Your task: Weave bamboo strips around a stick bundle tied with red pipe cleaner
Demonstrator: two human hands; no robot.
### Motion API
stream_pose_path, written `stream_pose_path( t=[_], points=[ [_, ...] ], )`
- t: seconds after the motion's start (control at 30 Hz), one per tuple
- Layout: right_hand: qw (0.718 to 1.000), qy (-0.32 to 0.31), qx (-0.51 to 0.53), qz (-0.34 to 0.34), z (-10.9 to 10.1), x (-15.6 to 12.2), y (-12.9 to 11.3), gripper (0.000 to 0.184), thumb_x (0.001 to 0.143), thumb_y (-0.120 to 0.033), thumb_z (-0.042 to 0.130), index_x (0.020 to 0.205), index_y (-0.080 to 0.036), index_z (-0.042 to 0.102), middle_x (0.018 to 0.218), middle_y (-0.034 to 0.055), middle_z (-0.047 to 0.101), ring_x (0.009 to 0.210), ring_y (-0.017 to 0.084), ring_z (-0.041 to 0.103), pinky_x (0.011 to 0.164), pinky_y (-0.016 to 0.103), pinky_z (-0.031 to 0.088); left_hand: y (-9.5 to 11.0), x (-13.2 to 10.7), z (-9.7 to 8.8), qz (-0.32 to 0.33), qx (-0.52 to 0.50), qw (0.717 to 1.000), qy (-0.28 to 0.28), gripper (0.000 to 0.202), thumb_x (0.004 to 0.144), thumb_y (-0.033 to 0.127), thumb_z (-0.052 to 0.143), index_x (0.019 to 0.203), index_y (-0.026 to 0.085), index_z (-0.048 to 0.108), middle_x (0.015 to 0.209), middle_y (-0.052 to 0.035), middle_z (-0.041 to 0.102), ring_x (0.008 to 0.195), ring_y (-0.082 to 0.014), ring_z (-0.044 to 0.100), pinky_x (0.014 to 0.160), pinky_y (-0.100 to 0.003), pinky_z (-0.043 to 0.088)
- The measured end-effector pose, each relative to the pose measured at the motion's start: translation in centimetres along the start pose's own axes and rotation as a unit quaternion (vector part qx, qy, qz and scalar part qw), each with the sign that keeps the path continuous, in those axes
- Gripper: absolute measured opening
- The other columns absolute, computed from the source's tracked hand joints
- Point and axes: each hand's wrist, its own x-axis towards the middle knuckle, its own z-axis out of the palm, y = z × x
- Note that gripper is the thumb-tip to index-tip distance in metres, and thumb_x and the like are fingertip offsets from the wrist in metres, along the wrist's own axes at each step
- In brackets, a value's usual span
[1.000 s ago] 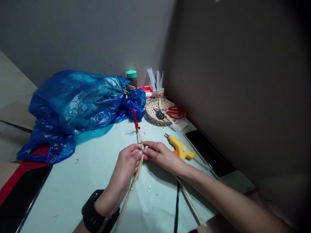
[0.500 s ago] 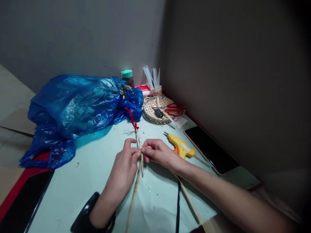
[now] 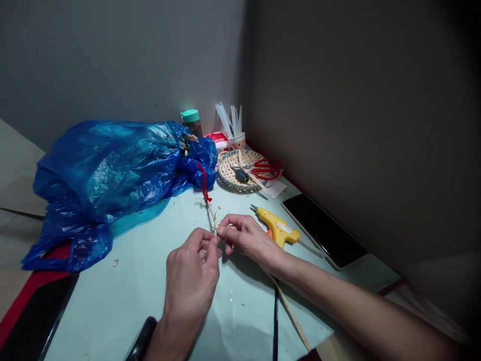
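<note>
My left hand (image 3: 191, 281) is closed, thumb and forefinger pinching the lower part of a thin pale fibre strip (image 3: 211, 213). Just above and to the right, my right hand (image 3: 246, 238) pinches the same strip, so the fingertips of both hands nearly meet. At its far end a red fuzzy cord (image 3: 205, 185) is knotted on and sticks up towards a blue plastic bag (image 3: 124, 165). What lies between the fingertips is mostly hidden. Another pale strip (image 3: 291, 308) runs out from below my right forearm to the table's near edge.
A yellow glue gun (image 3: 276, 224) lies beside my right hand, a dark-screened phone (image 3: 325, 230) beyond it. Behind stand a woven basket (image 3: 229, 183) with red-handled scissors (image 3: 267, 169) and a thread spool (image 3: 241, 175), a cup of glue sticks (image 3: 236, 140) and a green-lidded jar (image 3: 191, 118).
My left hand has turned and its fingers have curled in around the strip. The long pale strip that trailed down beside it no longer shows. My right hand stays almost in place.
</note>
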Motion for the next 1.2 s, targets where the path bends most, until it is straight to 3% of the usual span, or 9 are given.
stream_pose_path(
  t=[0.17, 0.3, 0.5, 0.63, 0.7, 0.8, 0.9, 1.03, 1.2],
  points=[
    [0.995, -0.012, 0.084, 0.050, -0.1, 0.0, 0.1, 0.014, 0.079, -0.028, 0.060, 0.075, -0.015, 0.056, 0.047, -0.0057, 0.046, 0.040, 0.004, 0.031, 0.040, 0.018, 0.017, -0.5, -1.3, 2.3, 0.170, 0.141, 0.973, 0.074, 0.021, 0.085, 0.018, 0.044, 0.074, 0.019, 0.061, 0.059, -0.0036, 0.064, 0.052, -0.0173, 0.058, 0.052, -0.027, 0.032],
    [0.994, -0.006, 0.095, 0.060, -0.2, 0.2, 0.3, 0.015, 0.074, -0.025, 0.064, 0.071, -0.014, 0.055, 0.053, -0.0042, 0.049, 0.044, 0.004, 0.035, 0.041, 0.018, 0.020, -0.3, -1.5, 2.0, 0.218, 0.124, 0.968, 0.012, 0.024, 0.086, 0.016, 0.042, 0.076, 0.018, 0.064, 0.065, -0.0054, 0.067, 0.054, -0.0170, 0.058, 0.053, -0.027, 0.033],
    [0.993, -0.008, 0.096, 0.061, -0.3, 0.1, 0.0, 0.010, 0.075, -0.021, 0.059, 0.071, -0.014, 0.054, 0.058, -0.0029, 0.054, 0.039, 0.003, 0.029, 0.037, 0.020, 0.017, -1.0, 1.4, -0.9, -0.004, -0.137, 0.991, -0.006, 0.024, 0.084, 0.039, 0.053, 0.073, 0.019, 0.061, 0.061, 0.0007, 0.057, 0.058, -0.0140, 0.050, 0.055, -0.024, 0.036],
    [0.995, -0.020, 0.093, 0.039, -0.3, 0.1, 0.2, 0.011, 0.079, -0.023, 0.056, 0.073, -0.014, 0.052, 0.060, -0.0024, 0.053, 0.042, 0.004, 0.033, 0.039, 0.020, 0.018, -2.1, 2.5, 0.6, -0.095, -0.431, 0.869, -0.224, 0.016, 0.080, 0.033, 0.059, 0.083, 0.017, 0.056, 0.070, 0.0009, 0.054, 0.052, -0.0086, 0.046, 0.049, -0.020, 0.036],
    [0.998, -0.028, 0.058, 0.022, -0.4, 0.0, 0.3, 0.011, 0.082, -0.024, 0.053, 0.077, -0.014, 0.054, 0.062, -0.0019, 0.054, 0.044, 0.005, 0.033, 0.041, 0.020, 0.020, -2.3, 2.4, 1.4, -0.137, -0.497, 0.818, -0.255, 0.016, 0.079, 0.031, 0.061, 0.082, 0.016, 0.054, 0.067, 0.0034, 0.048, 0.043, -0.0028, 0.028, 0.039, -0.016, 0.021],
    [0.996, -0.048, -0.072, -0.021, -0.8, -0.3, 0.1, 0.016, 0.088, -0.025, 0.047, 0.082, -0.014, 0.057, 0.070, 0.0004, 0.058, 0.051, 0.007, 0.040, 0.047, 0.020, 0.028, -2.3, 2.0, 1.9, -0.161, -0.509, 0.812, -0.237, 0.015, 0.078, 0.027, 0.061, 0.081, 0.014, 0.054, 0.064, 0.0043, 0.046, 0.042, -0.0012, 0.014, 0.038, -0.016, 0.008],
    [0.953, -0.045, -0.282, -0.098, -1.0, -0.8, 0.0, 0.020, 0.092, -0.024, 0.041, 0.083, -0.016, 0.057, 0.075, 0.0026, 0.064, 0.067, 0.011, 0.053, 0.060, 0.022, 0.035, -2.0, 1.7, 1.9, -0.168, -0.489, 0.831, -0.206, 0.014, 0.079, 0.028, 0.059, 0.081, 0.014, 0.055, 0.059, 0.0053, 0.043, 0.042, -0.0018, 0.015, 0.038, -0.016, 0.007],
    [0.831, 0.027, -0.544, -0.115, -0.7, -1.6, -0.2, 0.019, 0.092, -0.028, 0.040, 0.086, -0.016, 0.055, 0.069, 0.0056, 0.063, 0.056, 0.014, 0.052, 0.052, 0.027, 0.022, -1.8, 1.5, 2.3, -0.176, -0.440, 0.866, -0.159, 0.014, 0.078, 0.028, 0.057, 0.080, 0.014, 0.058, 0.053, 0.0071, 0.037, 0.041, -0.0032, 0.021, 0.038, -0.017, 0.011],
    [0.753, 0.029, -0.643, -0.134, 0.2, -2.4, -0.7, 0.019, 0.091, -0.025, 0.039, 0.087, -0.018, 0.055, 0.067, 0.0057, 0.064, 0.051, 0.015, 0.052, 0.051, 0.030, 0.014, -1.9, 1.2, 2.8, -0.180, -0.412, 0.883, -0.135, 0.022, 0.078, 0.029, 0.056, 0.062, 0.014, 0.052, 0.043, 0.0084, 0.031, 0.039, -0.0033, 0.018, 0.039, -0.020, 0.011]
  ],
)
